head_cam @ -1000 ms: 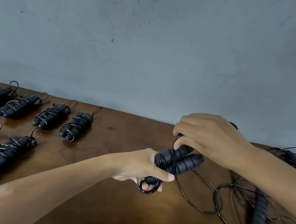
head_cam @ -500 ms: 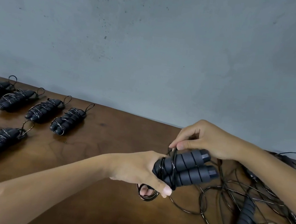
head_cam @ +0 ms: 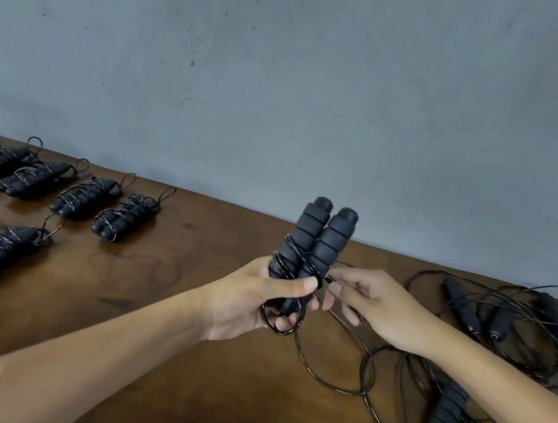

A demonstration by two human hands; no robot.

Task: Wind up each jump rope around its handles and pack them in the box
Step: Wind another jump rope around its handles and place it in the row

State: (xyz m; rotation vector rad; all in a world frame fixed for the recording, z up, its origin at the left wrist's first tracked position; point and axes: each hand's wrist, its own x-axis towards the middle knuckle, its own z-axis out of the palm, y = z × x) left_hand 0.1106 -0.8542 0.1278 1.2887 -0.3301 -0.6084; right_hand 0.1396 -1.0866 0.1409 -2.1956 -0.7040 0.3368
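Handles (head_cam: 315, 242) are now tipping upright at frame center, where 0.5 s ago they were lying sideways. Left hand (head_cam: 261, 299) is clenching both foam handles at the bottom end, 2 or so turns on. Right hand (head_cam: 361, 299) is pinching the thin cord (head_cam: 329, 371), which is looking springy and slippery, so I'm guessing keeping tension matters.

A dark brown wooden bench (head_cam: 171, 303) with a glossy, grained top is sitting against a plain grey-blue plastered wall (head_cam: 283, 91), which is showing small dark specks.
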